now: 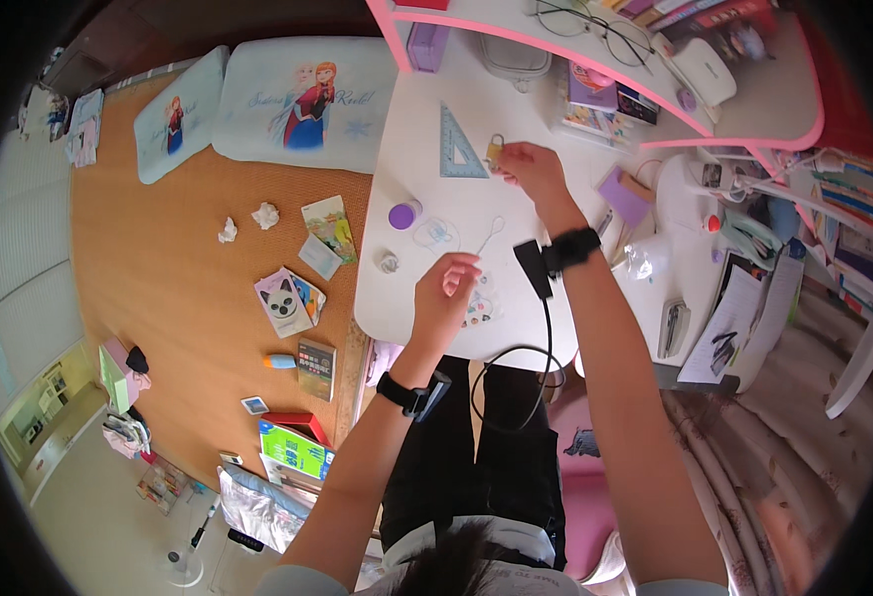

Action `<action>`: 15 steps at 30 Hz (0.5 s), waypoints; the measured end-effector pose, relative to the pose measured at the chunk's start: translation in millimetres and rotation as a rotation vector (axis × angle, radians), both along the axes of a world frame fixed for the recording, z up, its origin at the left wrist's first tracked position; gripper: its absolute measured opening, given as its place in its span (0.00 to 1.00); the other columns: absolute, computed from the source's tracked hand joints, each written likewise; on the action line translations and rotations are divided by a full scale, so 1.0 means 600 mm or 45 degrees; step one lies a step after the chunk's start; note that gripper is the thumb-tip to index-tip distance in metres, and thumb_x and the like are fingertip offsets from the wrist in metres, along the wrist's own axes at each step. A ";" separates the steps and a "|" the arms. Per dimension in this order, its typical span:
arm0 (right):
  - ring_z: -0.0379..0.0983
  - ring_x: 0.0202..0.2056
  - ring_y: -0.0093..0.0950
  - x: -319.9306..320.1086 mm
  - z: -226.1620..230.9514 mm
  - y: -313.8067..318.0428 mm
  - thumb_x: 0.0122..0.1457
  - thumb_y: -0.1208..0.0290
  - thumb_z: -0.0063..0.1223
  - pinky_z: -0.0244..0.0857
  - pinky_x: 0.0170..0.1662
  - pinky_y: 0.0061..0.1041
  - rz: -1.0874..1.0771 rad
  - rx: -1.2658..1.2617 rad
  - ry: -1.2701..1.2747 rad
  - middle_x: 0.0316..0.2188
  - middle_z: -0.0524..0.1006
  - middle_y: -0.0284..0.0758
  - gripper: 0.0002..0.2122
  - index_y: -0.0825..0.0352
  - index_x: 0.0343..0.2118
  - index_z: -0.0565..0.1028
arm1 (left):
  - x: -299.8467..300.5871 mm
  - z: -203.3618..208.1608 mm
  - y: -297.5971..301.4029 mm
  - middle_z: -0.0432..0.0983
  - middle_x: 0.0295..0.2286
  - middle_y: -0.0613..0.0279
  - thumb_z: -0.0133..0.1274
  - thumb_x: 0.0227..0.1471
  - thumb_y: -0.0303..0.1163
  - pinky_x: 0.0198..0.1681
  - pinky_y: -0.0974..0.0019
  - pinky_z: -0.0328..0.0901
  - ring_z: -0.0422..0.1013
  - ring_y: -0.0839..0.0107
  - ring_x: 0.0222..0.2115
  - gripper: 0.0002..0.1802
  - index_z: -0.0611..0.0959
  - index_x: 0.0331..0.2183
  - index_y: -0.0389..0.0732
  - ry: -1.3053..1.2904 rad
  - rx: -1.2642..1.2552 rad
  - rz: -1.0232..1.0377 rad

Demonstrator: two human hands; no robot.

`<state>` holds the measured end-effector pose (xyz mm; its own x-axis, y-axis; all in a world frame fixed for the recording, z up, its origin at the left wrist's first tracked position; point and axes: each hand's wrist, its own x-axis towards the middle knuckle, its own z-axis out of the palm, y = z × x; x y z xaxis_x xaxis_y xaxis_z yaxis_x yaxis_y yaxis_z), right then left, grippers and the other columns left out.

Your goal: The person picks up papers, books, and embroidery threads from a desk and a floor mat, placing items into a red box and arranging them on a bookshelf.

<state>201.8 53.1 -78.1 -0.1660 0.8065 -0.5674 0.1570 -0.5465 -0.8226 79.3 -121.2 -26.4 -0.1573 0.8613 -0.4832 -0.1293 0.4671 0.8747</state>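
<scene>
My right hand reaches over the white desk, its fingers pinched on a small brass-coloured padlock. Just left of the padlock lies a pale blue set square. My left hand is closer to me, above the desk, with its fingers curled. A thin pale looped strand ends by its fingertips; whether the fingers hold it I cannot tell. Below that hand, partly covered, is a clear sheet with small stickers. A flat clear piece with a blue pattern lies beyond it.
Left on the desk stand a purple-lidded jar and a small clear object. A purple notebook, a clear plastic bag and papers lie right. A pink-edged shelf overhangs the back. A black cable hangs from my right wrist.
</scene>
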 end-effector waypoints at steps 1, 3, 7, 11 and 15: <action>0.71 0.22 0.20 -0.016 -0.015 0.019 0.46 0.74 0.52 0.63 0.26 0.15 -0.008 0.029 -0.056 0.22 0.75 0.33 0.09 0.72 0.30 0.74 | -0.007 -0.006 -0.008 0.73 0.24 0.62 0.45 0.46 0.22 0.29 0.76 0.62 0.69 0.78 0.25 0.08 0.75 0.33 0.35 0.043 0.008 -0.009; 0.72 0.20 0.20 -0.045 -0.038 0.051 0.44 0.74 0.52 0.64 0.24 0.16 -0.026 0.080 -0.128 0.20 0.75 0.34 0.07 0.71 0.27 0.75 | -0.019 -0.017 -0.021 0.73 0.24 0.62 0.45 0.47 0.22 0.29 0.76 0.63 0.69 0.77 0.26 0.08 0.74 0.33 0.35 0.026 -0.022 0.020; 0.72 0.19 0.20 -0.087 -0.052 0.092 0.43 0.74 0.53 0.64 0.23 0.16 -0.043 0.171 -0.229 0.20 0.76 0.34 0.06 0.71 0.24 0.76 | -0.047 -0.025 -0.043 0.73 0.24 0.63 0.44 0.47 0.22 0.28 0.76 0.63 0.69 0.77 0.26 0.08 0.74 0.32 0.35 0.012 -0.032 0.074; 0.72 0.22 0.26 -0.081 -0.050 0.101 0.42 0.71 0.55 0.65 0.27 0.20 0.012 0.420 -0.527 0.20 0.75 0.35 0.07 0.70 0.23 0.75 | -0.073 -0.041 -0.047 0.73 0.24 0.63 0.44 0.46 0.21 0.28 0.76 0.62 0.69 0.77 0.26 0.08 0.74 0.32 0.36 0.025 -0.007 0.175; 0.69 0.29 0.33 -0.075 -0.016 0.045 0.42 0.69 0.56 0.63 0.34 0.27 0.219 0.676 -0.762 0.25 0.72 0.36 0.11 0.66 0.29 0.71 | -0.102 -0.062 -0.039 0.71 0.30 0.60 0.48 0.42 0.21 0.29 0.76 0.62 0.68 0.77 0.26 0.12 0.74 0.34 0.38 0.292 0.128 0.281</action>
